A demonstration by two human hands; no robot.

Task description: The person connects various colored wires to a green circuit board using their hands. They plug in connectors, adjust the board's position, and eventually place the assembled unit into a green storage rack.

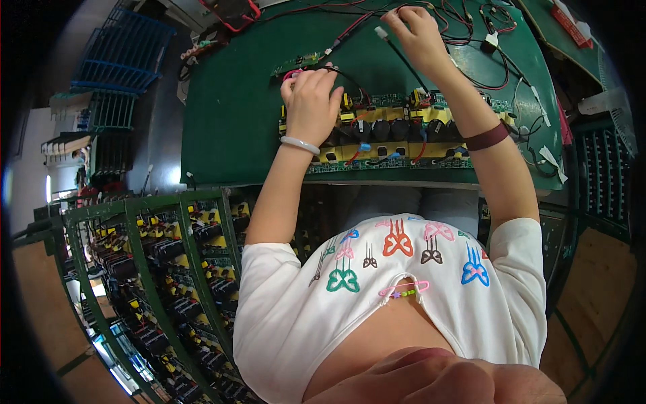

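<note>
On the green mat [229, 135], a long circuit board [383, 129] with black cylindrical parts and yellow blocks lies across the near side. My left hand [311, 101] is closed above its left end, fingers curled beside a small green circuit board [304, 62] and a pink wire [291, 74]. What those fingers hold is partly hidden. Farther away, my right hand [422, 46] has its fingers pinched together by red and black wires [356, 25]; what is in the pinch is too small to make out. Just below it, a black cable [402, 57] with a white connector rises from the board.
Tangled wires [464, 27] lie at the far right, with a black plug [490, 43] among them. Loose leads run down the right edge. A green rack [182, 256] holding several boards stands at the lower left. Blue shelving [121, 57] is beyond the table's left side.
</note>
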